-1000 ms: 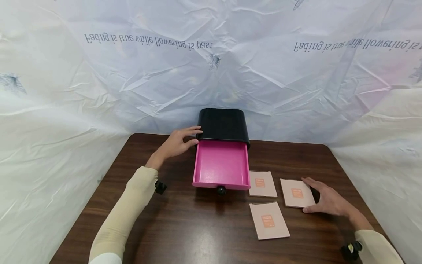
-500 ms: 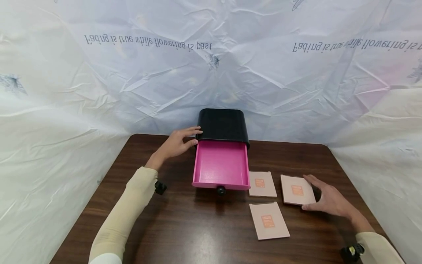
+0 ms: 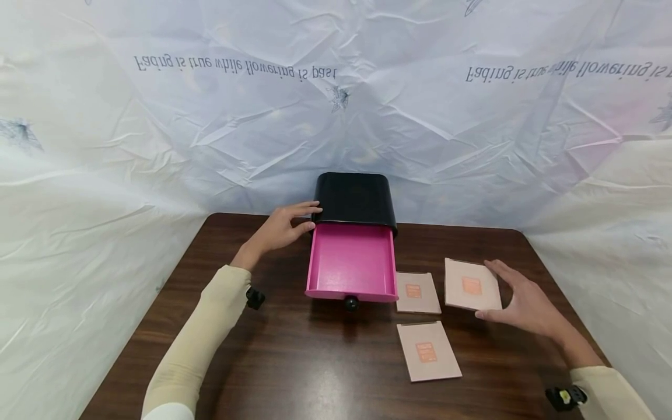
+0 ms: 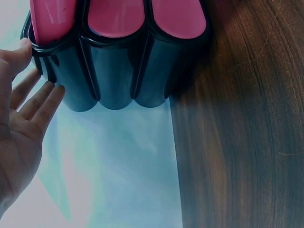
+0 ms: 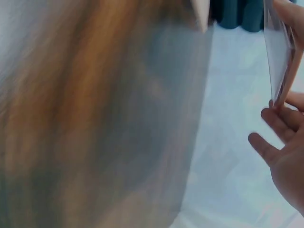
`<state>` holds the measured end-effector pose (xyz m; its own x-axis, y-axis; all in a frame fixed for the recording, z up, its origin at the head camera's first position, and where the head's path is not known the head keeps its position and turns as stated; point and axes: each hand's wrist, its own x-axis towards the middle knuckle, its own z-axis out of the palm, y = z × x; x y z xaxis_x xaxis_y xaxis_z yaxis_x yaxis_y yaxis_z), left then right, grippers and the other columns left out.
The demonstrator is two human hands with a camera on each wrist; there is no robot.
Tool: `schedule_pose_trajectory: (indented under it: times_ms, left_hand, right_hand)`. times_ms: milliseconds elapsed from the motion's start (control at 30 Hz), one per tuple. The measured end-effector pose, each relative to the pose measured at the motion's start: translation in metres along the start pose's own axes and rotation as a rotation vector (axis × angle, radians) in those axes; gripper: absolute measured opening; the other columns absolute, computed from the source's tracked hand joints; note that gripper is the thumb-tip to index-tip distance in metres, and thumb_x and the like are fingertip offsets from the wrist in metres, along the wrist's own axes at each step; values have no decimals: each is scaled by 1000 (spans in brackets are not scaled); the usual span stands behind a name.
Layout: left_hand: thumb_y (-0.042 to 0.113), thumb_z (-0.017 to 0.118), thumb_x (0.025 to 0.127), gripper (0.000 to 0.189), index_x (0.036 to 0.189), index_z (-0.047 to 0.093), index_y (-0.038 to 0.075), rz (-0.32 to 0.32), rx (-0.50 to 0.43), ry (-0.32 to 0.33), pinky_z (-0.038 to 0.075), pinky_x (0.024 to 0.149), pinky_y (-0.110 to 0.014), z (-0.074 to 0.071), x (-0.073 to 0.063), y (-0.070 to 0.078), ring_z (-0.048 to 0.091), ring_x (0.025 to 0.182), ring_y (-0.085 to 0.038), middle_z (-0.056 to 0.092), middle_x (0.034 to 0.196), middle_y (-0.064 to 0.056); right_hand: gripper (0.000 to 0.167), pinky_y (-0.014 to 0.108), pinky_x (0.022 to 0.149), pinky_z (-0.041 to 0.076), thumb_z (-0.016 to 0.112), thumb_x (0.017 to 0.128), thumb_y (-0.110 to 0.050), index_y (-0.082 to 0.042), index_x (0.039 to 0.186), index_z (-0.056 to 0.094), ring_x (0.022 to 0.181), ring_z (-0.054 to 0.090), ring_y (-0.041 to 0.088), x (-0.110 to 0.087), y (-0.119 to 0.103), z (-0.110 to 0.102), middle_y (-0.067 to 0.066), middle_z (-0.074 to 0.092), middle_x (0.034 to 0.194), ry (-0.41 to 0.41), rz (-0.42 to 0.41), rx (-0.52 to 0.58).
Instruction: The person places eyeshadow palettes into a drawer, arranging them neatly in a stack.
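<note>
Head view: pale pink case, four o'clock from black drawer unit, off tabletop, edges pinched by right hand. Probably light, stiff, slick, crackable; opposite edges suit grip. Orange label illegible. Left hand, fingers extended, touches unit's nine-o'clock side. Twelve o'clock, backdrop reads, flipped: "Fading is true while flowering is past".

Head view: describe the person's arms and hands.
The bare left hand and bare right hand emerge from a cream fabric left sleeve and cream fabric right sleeve. White fabric adjoins the left sleeve. Each wrist carries a small black device.
</note>
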<state>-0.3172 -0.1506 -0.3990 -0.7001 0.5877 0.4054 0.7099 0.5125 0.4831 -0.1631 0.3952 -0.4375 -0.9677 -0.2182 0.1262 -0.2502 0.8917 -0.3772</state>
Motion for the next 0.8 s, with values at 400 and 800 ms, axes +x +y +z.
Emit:
schedule_pose_trajectory:
  times_ms: [400,800]
  left_hand:
    - [33,62,103,44,145,61,18,-3,-12,6,40,62,-32,0,-1,-2,26,44,-8,51,154,-3]
    - [30,63,103,43,144,61,15,4,-28,7,42,65,-31,1,0,0,30,45,-8,52,154,-5]
  right_hand:
    - [120,73,90,38,94,66,-53,-9,160,34,131,43,58,10,-50,-24,32,38,155,86,-33,-11]
    - [120,71,97,38,90,65,-62,-8,158,37,136,42,53,31,-103,-34,27,39,157,70,-126,-30]
